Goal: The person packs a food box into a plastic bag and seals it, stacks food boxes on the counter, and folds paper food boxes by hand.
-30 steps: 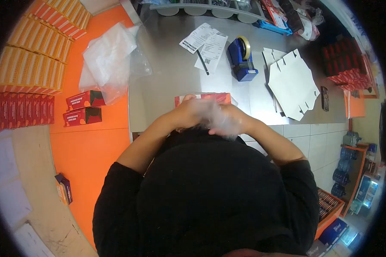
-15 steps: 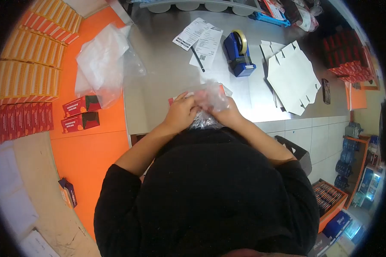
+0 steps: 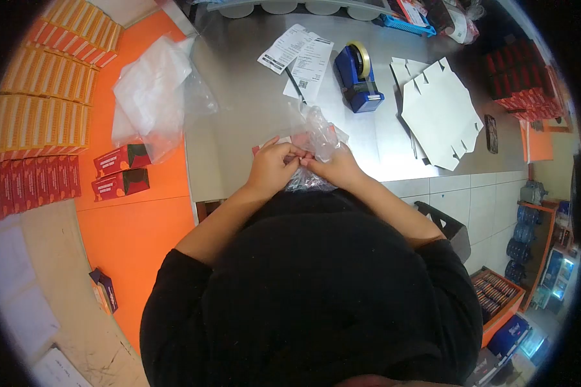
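Close to my body, at the metal table's front edge, my left hand [image 3: 277, 165] and my right hand [image 3: 334, 166] meet with fingertips pinched on clear plastic wrap [image 3: 319, 134]. The crinkled film rises above the fingers and also lies below them against my shirt. Under it, a red and white item shows in part, mostly covered by hands and film. Beyond the hands lie two printed slips [image 3: 308, 68] with a dark pen [image 3: 295, 84] and a blue tape dispenser [image 3: 360, 76].
White cut sheets [image 3: 440, 116] and a phone [image 3: 491, 134] lie at the right of the metal table [image 3: 239, 122]. On the orange surface [image 3: 135, 245] at left are plastic bags [image 3: 155, 90], two red boxes [image 3: 121, 184] and stacked orange boxes [image 3: 39, 122].
Both hands have drawn together until their fingertips meet. The loose plastic above them has bunched into a narrower, more upright shape.
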Tool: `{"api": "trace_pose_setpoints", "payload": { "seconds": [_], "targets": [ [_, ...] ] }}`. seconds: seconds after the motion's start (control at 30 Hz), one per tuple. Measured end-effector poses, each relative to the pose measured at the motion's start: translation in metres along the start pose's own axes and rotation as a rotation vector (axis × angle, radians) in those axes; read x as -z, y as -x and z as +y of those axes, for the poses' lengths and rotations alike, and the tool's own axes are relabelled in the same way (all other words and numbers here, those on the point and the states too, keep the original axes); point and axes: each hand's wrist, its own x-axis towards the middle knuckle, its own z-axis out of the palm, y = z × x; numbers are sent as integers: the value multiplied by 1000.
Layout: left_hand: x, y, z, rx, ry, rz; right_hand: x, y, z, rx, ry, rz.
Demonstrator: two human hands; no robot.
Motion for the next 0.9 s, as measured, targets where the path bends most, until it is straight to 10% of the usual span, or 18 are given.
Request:
{"api": "trace_pose_setpoints", "payload": {
  "seconds": [0.3,0.4,0.57,0.7,0.77,0.9],
  "targets": [
    [5,2,-6,4,226,-60,2,-5,-14,15,132,17],
    [9,1,0,-279,-20,2,-3,-5,-14,28,201,47],
    [6,18,6,256,601,-264,-5,6,-24,-74,179,150],
    [35,-13,-4,337,793,-398,46,14,-30,-9,-188,-358],
    [36,-54,-19,336,570,-98,90,22,-50,165,-176,-736],
    [16,-148,-40,224,-15,49,145,26,-56,605,-525,-770]
  ]
}}
